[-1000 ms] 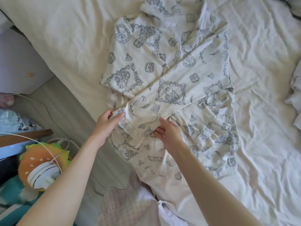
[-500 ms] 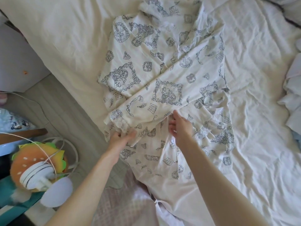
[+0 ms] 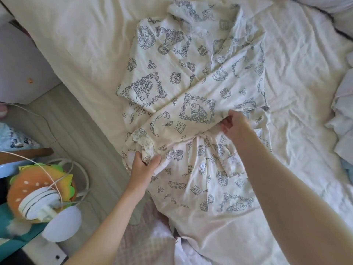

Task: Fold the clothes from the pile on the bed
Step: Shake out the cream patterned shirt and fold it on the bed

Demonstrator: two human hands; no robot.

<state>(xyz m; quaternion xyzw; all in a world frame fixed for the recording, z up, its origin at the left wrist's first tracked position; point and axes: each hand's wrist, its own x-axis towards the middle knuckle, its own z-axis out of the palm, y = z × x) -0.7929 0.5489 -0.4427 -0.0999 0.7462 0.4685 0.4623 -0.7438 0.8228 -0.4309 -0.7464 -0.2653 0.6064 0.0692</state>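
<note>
**Now: pyjama shirt on the bed, sleeve folded across**

Right now the printed pyjama shirt (image 3: 193,115) lies flat on the cream bed sheet (image 3: 80,44), close to the bed's left edge. Its long axis runs away from me: collar at the far end near the top of the view, hem nearest me, tilted a little so the collar leans to the right. One sleeve (image 3: 183,119) is laid across the front on a slant, from the far right shoulder down to the near left, ending in a lace cuff (image 3: 142,143).

My left hand (image 3: 142,169) pinches that cuff, thumb and fingers closed on the lace and the cloth just under it. My right hand (image 3: 236,127) grips the lower edge of the sleeve near the shirt's middle, fingers curled into the fold; the fingertips are tucked under the cloth, so I cannot see how far they reach.

A white button (image 3: 202,166) shows on the placket between my forearms. The hem disappears behind my right forearm and some pinkish cloth (image 3: 137,241) at the bottom edge, perhaps my own clothing. At the right edge a heap of pale clothes (image 3: 343,119) is cut off by the frame. Down on the floor to the left sits a burger-shaped cushion (image 3: 38,186) with a white fan (image 3: 41,204) and cord in front.
</note>
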